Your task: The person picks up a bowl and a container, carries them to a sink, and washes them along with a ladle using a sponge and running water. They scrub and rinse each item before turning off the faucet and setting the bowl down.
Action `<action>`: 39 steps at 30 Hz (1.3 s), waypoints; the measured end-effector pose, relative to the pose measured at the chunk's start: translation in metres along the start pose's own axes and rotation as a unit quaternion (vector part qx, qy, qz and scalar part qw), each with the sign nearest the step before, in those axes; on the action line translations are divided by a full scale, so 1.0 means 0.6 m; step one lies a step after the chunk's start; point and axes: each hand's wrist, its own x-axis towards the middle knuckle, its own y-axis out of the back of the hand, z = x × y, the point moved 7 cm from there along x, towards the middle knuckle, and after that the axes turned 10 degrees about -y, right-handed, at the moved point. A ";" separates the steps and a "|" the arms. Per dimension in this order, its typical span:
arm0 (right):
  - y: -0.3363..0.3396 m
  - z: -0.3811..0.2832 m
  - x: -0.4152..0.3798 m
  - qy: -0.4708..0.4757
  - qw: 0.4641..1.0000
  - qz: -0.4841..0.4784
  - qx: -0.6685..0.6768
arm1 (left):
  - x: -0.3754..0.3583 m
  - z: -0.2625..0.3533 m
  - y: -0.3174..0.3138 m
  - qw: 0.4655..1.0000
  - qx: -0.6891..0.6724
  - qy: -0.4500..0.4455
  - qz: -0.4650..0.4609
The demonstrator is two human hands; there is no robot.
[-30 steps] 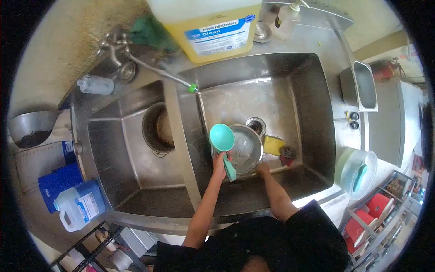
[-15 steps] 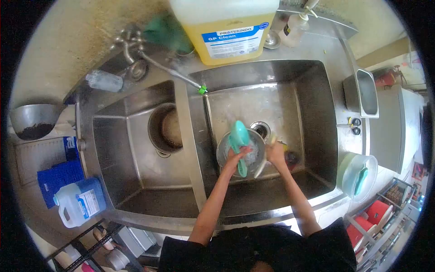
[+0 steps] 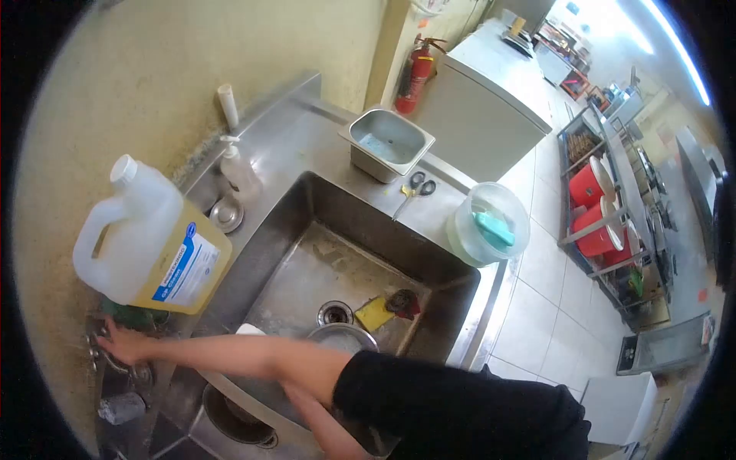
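Note:
My right arm stretches across the view to the left, and my right hand [image 3: 126,345] is at the metal tap [image 3: 93,353] behind the sink, its fingers spread. My left forearm [image 3: 326,429] passes beneath the right one, which hides the left hand. Part of a metal bowl [image 3: 343,330] shows in the large sink basin [image 3: 299,264], just past my right forearm. A white rounded edge [image 3: 249,330] also peeks out there. Beside the drain [image 3: 335,313] lie a yellow sponge [image 3: 374,313] and a dark scrubber [image 3: 401,301].
A large jug of yellow liquid [image 3: 165,245] and a pump bottle [image 3: 239,172] stand behind the basin. Along its right side are a metal pan [image 3: 389,146], scissors [image 3: 418,184] and a clear tub [image 3: 491,222] with turquoise things inside. A pot [image 3: 230,418] sits in the smaller basin.
The view has swung to the right and tilted. My right hand has left the bowl and reached over to the tap. The turquoise ladle in my left hand is now out of sight.

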 end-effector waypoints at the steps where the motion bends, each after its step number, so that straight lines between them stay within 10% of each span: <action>1: -0.013 -0.007 0.025 -0.036 0.999 -0.014 0.020 | 0.015 0.000 0.006 1.000 -0.009 -0.007 -0.002; 16: -0.068 0.042 0.057 0.072 0.985 -0.055 -0.144 | 0.106 -0.012 0.043 0.984 -0.172 0.034 0.014; 20: -0.014 0.047 -0.041 0.165 0.976 0.089 -0.114 | 0.139 -0.028 0.055 0.962 -0.265 0.073 0.008; 22: 0.072 0.055 -0.154 0.144 0.977 0.143 -0.069 | 0.156 -0.047 0.054 0.822 -0.525 0.216 -0.037; 23: 0.100 0.126 -0.170 0.238 0.937 0.255 -0.020 | 0.153 -0.047 0.041 0.638 -0.696 0.327 -0.035; 24: 0.141 0.213 -0.171 0.051 0.955 0.277 0.093 | 0.160 -0.046 0.024 0.483 -0.778 0.400 -0.047; 25: 0.178 0.280 -0.196 0.035 0.903 0.401 0.153 | 0.170 -0.055 0.036 0.792 -0.528 0.270 -0.144; 26: 0.200 0.365 -0.191 -0.034 0.886 0.452 0.100 | 0.180 -0.050 0.056 0.884 -0.411 0.181 -0.133; 28: 0.165 0.466 -0.151 -0.218 0.882 0.192 0.371 | 0.153 -0.033 0.047 0.968 -0.230 0.039 -0.089; 30: 0.124 0.502 -0.147 -0.383 0.807 0.002 0.449 | 0.120 -0.019 0.030 0.993 0.038 -0.107 -0.042; 31: 0.127 0.505 -0.132 -0.344 0.855 0.033 0.388 | 0.088 -0.014 -0.052 0.967 -0.250 0.048 -0.028; 33: 0.118 0.592 -0.069 -0.325 0.863 0.023 0.387 | 0.068 -0.007 -0.080 0.971 -0.213 0.095 0.048; 36: 0.160 0.717 0.037 -0.217 0.955 0.016 -0.202 | 0.056 -0.009 -0.105 0.954 -0.261 0.141 -0.041; 39: 0.149 0.398 -0.070 -0.180 0.983 -0.022 0.006 | 0.056 -0.009 -0.100 0.941 -0.286 0.168 -0.072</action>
